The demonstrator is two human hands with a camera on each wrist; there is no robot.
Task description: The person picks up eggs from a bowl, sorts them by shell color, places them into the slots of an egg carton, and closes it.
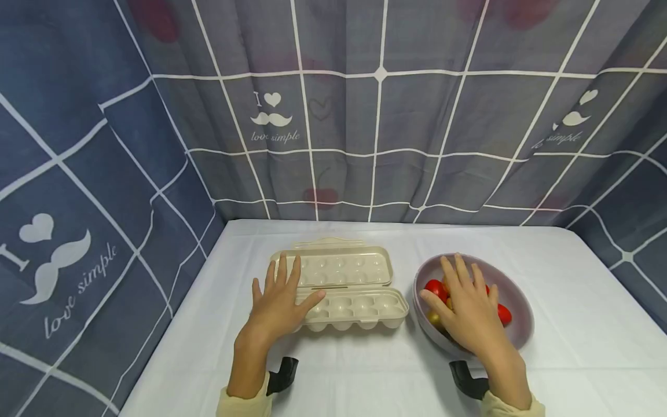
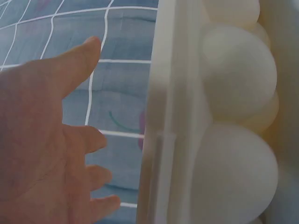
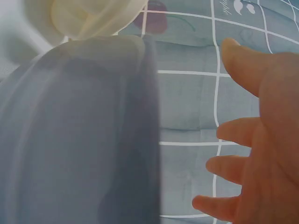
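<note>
My left hand, fingers spread, hovers over the left end of a beige egg carton whose lid is folded back. The carton's cups show nothing in them, though the hand hides the left ones. In the left wrist view the rounded undersides of the cups stand beside the hand. My right hand, fingers also spread, is above a mauve bowl. Red tomatoes and a yellowish-green one lie in the bowl, partly hidden by the hand. The right wrist view shows the bowl's outer wall.
A white cloth covers the table. Grey-blue checked curtains hang behind it and at both sides. Black wrist mounts sit beside both wrists, near the cream sleeves.
</note>
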